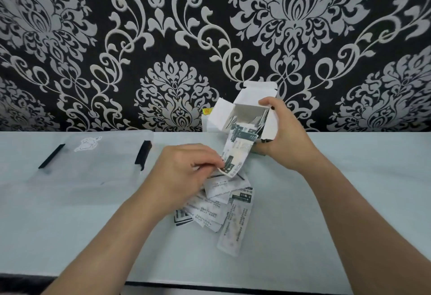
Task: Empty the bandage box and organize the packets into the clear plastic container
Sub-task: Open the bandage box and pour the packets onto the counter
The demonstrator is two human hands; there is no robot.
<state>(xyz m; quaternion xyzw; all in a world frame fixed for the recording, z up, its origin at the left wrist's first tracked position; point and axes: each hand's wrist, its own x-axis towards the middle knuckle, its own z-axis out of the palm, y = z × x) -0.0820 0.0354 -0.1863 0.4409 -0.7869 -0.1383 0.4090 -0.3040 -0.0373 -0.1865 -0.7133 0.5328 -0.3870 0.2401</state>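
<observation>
Loose bandage packets [217,208] lie heaped mid-table [349,201], near its front edge. More may slide out of the tilted box together and scatter over them. Just beyond the heap, the left hand [184,173] pinches the lower end of one packet [236,154] between thumb and fingertips. The packet's top is inside the bandage box [250,97], which the right hand [286,136] grasps, mouth facing down-left. The clear plastic container [98,161] sits far left, apart.

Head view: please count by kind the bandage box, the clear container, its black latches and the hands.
Bandage box: 1
Clear plastic container: 1
Black latches: 2
Hands: 2 (left hand, right hand)
Total: 6
Packets overlap: not counted.
</observation>
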